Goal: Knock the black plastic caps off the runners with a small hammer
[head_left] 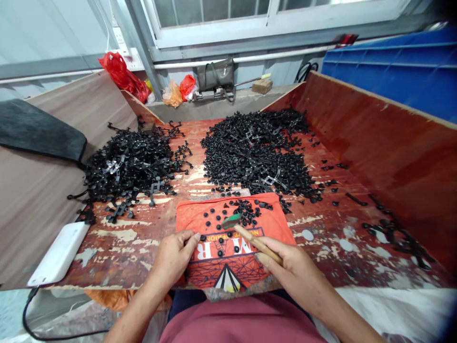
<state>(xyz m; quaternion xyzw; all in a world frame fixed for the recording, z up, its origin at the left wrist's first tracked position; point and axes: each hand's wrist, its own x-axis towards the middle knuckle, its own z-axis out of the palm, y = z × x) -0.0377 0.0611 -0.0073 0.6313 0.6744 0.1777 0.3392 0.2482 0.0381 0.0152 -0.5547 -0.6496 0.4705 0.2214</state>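
My left hand (pixel 174 255) is closed in a pinch, with a small black round part (pixel 203 237) at the tips of its thumb and forefinger. In my right hand (pixel 285 262) is a wooden-handled knife (pixel 259 244) with a short green blade, held slanting over an orange-red printed cloth (pixel 278 224). Several loose black round parts lie on the cloth, some spread singly around the blade. A small heap of black parts (pixel 247 212) sits just behind the blade on the same cloth.
A large pile of black parts (pixel 257 152) covers the middle back of the worn red table (pixel 121 247). Another pile of linked black pieces (pixel 132 164) is at left, near a white corded device (pixel 59 252). Wooden boards (pixel 374 109) wall the sides; scattered pieces lie at right.
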